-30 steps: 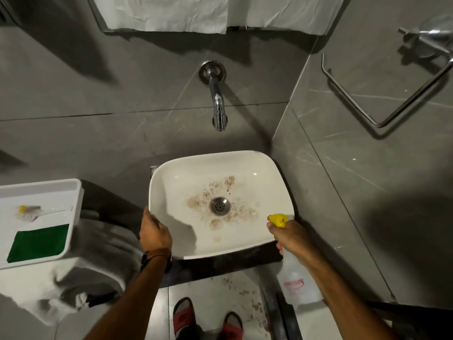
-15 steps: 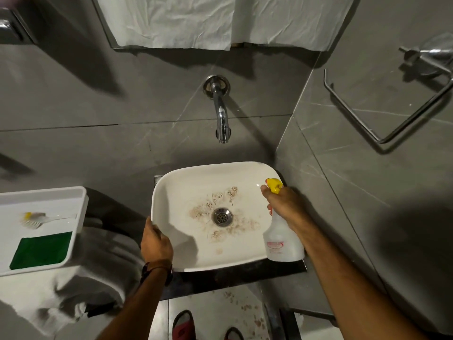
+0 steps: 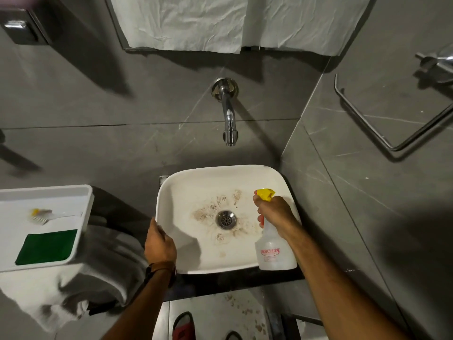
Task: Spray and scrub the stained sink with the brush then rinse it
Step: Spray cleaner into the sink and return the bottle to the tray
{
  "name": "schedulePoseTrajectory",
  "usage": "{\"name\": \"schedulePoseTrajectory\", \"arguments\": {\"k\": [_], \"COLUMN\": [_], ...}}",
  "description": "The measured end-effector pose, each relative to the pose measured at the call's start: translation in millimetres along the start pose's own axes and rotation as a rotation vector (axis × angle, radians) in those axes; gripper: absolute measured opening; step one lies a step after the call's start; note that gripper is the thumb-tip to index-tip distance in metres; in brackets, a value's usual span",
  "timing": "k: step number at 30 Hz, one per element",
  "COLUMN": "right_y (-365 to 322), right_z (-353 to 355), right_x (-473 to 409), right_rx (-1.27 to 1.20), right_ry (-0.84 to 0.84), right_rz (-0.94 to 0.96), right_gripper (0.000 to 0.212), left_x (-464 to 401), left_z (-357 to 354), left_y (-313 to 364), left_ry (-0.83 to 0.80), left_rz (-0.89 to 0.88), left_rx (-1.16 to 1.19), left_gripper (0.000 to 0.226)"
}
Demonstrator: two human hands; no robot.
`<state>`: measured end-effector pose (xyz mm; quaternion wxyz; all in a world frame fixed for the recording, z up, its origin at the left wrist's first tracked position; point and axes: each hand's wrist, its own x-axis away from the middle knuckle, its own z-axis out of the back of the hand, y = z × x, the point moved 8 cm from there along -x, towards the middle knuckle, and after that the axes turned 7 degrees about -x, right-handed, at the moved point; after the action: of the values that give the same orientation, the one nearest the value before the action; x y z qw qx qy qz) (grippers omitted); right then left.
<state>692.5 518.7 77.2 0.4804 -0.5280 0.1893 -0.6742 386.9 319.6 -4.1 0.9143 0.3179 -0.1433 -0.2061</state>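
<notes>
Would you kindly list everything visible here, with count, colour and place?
sink: one, white, brown stains around the drain, centre
drain: one, metal, sink bottom
tap: one, chrome, wall above the sink
spray bottle: one, clear with yellow nozzle, over the sink's right side
tray: one, white, left
brush: one, white with yellow, in the tray
green pad: one, in the tray
towel rail: one, metal, right wall
left hand: on the sink's left rim
right hand: holding the spray bottle

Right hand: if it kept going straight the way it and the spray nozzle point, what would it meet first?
Probably the sink basin: the right hand aims the bottle leftward over the stains by the drain. Nothing shows in between, though depth is unclear.
</notes>
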Motion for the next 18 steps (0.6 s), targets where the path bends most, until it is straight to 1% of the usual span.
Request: {"name": "schedulePoseTrajectory", "arguments": {"k": [2, 5, 10, 12, 16, 18], "right_y": [2.6, 0.0, -4.3, -2.7, 10.1, 28.4], "right_z": [-5.6, -25.2, -65.3, -77.1, -85.7, -78.9], "right_x": [2.4, 12.7, 42.3, 53.3, 73.7, 79.1], "right_rx": [-0.006, 0.014, 0.152, 0.162, 0.199, 0.263], "right_ry": [-0.012, -0.088, -0.201, -0.231, -0.261, -0.254], "right_rz": [-0.005, 0.006, 0.031, 0.046, 0.083, 0.036], "right_gripper": [0.039, 0.041, 0.05, 0.045, 0.028, 0.033], "left_x": [1.4, 2.7, 3.4, 4.3, 3.5, 4.4], "left_z": [0.1, 1.0, 4.6, 4.8, 5.9, 6.8], "left_y": [-0.1, -0.3, 0.6, 1.4, 1.8, 3.0], "left_ry": [0.001, 0.007, 0.009, 0.005, -0.005, -0.009], "left_rz": [0.007, 0.013, 0.012, 0.002, 0.009, 0.007], "left_rx": [0.008, 0.027, 0.039, 0.046, 0.045, 0.058], "left_gripper": [0.036, 0.035, 0.032, 0.032, 0.037, 0.038]}}
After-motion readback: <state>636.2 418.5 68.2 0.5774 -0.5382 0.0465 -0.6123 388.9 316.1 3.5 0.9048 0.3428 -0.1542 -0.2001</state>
